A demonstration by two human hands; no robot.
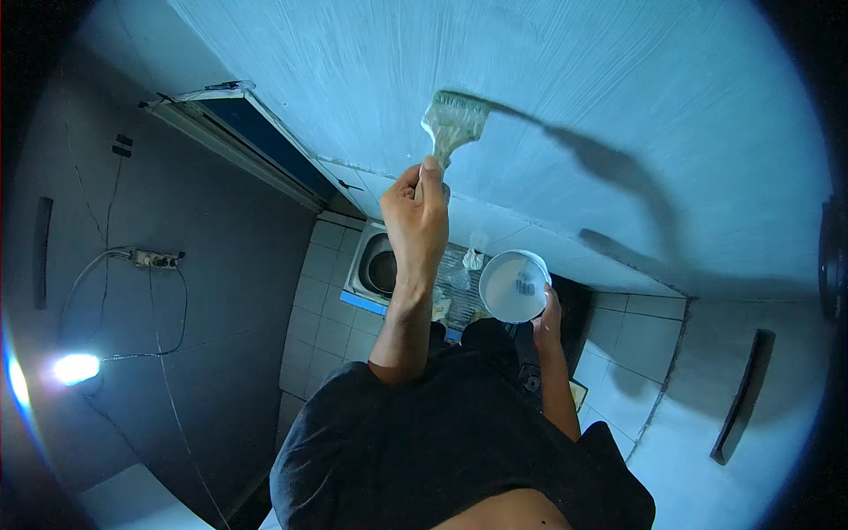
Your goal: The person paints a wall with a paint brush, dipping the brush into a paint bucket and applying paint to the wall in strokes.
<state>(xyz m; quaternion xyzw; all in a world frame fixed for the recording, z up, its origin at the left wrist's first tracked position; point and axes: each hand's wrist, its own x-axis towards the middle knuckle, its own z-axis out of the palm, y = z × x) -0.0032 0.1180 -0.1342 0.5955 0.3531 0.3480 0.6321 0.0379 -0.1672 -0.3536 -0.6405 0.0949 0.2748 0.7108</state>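
Note:
My left hand is wrapped round the handle of a wide flat paintbrush, its thumb lying along the handle. The brush points up with its bristles at the white, streaked wall; its shadow starts right at the bristle tips. Lower and to the right, my right hand grips a round white bucket at its side. White liquid, seemingly paint, shows inside, with a dark patterned patch on the inner wall. Most of my right fingers are hidden behind the bucket.
Below the wall is a metal sink with a ribbed drainboard bearing small plastic pieces. At left, a bright lamp and a wired socket hang on the dark wall. A framed opening stands upper left; a dark bar is at right.

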